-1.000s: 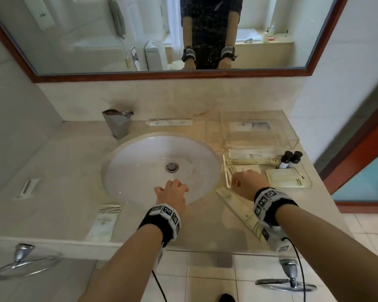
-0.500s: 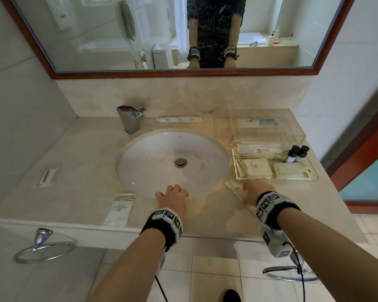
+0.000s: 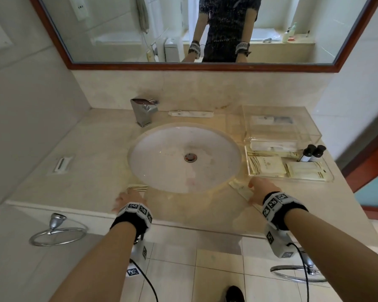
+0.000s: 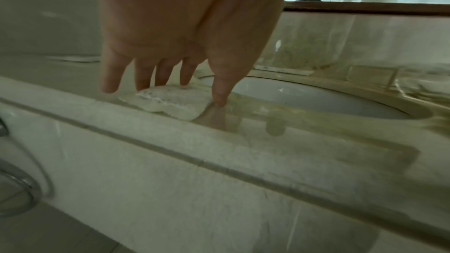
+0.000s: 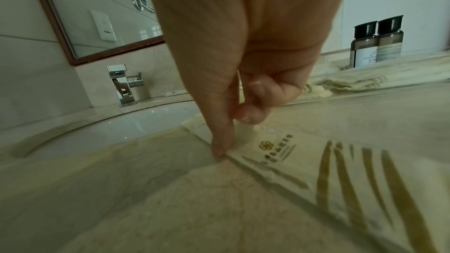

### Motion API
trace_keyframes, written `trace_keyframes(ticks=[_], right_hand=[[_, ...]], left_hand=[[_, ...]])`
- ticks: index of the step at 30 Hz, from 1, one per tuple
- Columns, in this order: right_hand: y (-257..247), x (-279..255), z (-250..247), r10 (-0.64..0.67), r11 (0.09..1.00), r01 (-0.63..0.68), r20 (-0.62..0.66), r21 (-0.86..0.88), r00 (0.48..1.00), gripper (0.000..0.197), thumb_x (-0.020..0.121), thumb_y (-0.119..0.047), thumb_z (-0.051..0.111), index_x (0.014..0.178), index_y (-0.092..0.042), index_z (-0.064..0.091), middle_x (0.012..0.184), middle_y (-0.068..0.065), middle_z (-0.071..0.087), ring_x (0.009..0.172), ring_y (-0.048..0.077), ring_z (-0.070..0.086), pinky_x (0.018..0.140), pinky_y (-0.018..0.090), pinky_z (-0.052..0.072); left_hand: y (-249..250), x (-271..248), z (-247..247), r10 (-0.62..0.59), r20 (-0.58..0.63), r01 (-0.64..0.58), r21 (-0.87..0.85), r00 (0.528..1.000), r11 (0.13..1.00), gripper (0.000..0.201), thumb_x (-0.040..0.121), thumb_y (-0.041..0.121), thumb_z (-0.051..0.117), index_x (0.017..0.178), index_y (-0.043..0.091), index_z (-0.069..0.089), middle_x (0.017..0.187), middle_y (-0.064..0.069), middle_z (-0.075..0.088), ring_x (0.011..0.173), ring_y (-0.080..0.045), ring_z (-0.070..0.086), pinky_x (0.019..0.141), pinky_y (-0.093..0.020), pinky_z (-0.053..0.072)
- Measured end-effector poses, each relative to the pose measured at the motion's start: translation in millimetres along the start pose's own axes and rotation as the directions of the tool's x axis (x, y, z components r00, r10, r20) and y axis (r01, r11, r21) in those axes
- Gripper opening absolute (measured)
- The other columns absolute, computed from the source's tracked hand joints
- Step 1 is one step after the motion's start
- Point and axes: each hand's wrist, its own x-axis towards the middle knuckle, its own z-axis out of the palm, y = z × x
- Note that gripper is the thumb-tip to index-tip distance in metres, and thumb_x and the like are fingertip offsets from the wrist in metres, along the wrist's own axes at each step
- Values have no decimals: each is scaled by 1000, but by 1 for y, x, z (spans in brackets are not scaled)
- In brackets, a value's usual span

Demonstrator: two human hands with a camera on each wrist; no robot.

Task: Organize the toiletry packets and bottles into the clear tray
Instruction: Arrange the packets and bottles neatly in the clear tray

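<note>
Change: left hand (image 3: 130, 200) has shifted left from the sink (image 3: 183, 158) front onto the near-left packet (image 4: 168, 101); fingers spread over it, thumb at its edge, not lifted.
Right hand (image 3: 258, 190): thumb and curled fingers pinching the long packet (image 5: 280, 151), flat on the table (image 3: 92, 171).
Meaning: two packets probably go next.
Clear tray (image 3: 330, 178): right, holding packets and two bottles (image 3: 312, 152).
Obstacles: none seen.

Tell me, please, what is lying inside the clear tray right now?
The clear tray holds two dark-capped bottles and flat cream packets. Whether anything lies beneath those packets cannot be seen.
</note>
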Motion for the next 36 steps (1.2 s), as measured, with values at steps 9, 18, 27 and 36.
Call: trace_keyframes(ticks=[9, 18, 27, 36], right_hand=[[-33, -1, -1, -55, 998, 54, 40, 33, 998, 7, 81, -13, 68, 83, -6, 67, 100, 13, 67, 91, 27, 63, 79, 30, 53], [-62, -11, -4, -166, 976, 179, -109, 123, 980, 18, 88, -22, 61, 94, -6, 69, 97, 12, 70, 92, 29, 65, 82, 34, 53], [-14, 8, -70, -110, 967, 195, -424, 164, 899, 25, 97, -25, 48, 103, -9, 65, 108, 6, 59, 96, 28, 60, 74, 33, 45], [43, 65, -128, -172, 979, 206, -493, 14, 853, 27, 99, -25, 44, 105, -10, 66, 110, 3, 60, 92, 27, 62, 72, 33, 47]], left_hand=[[20, -14, -6, 94, 58, -81, -196, 994, 977, 59, 77, 31, 70, 125, 14, 39, 125, -15, 49, 118, -36, 49, 99, -48, 44], [94, -45, -11, 356, 90, -243, -578, 930, 779, 53, 85, 26, 68, 129, 7, 46, 126, -17, 59, 114, -33, 58, 93, -36, 47], [183, -53, -21, 544, 64, -432, -534, 836, 727, 47, 99, 8, 37, 145, 14, 31, 139, -18, 49, 123, -35, 50, 103, -40, 43], [289, -75, -28, 755, 37, -746, -133, 654, 653, 60, 94, -3, 31, 144, 31, 34, 143, -5, 45, 132, -28, 41, 110, -48, 33]])
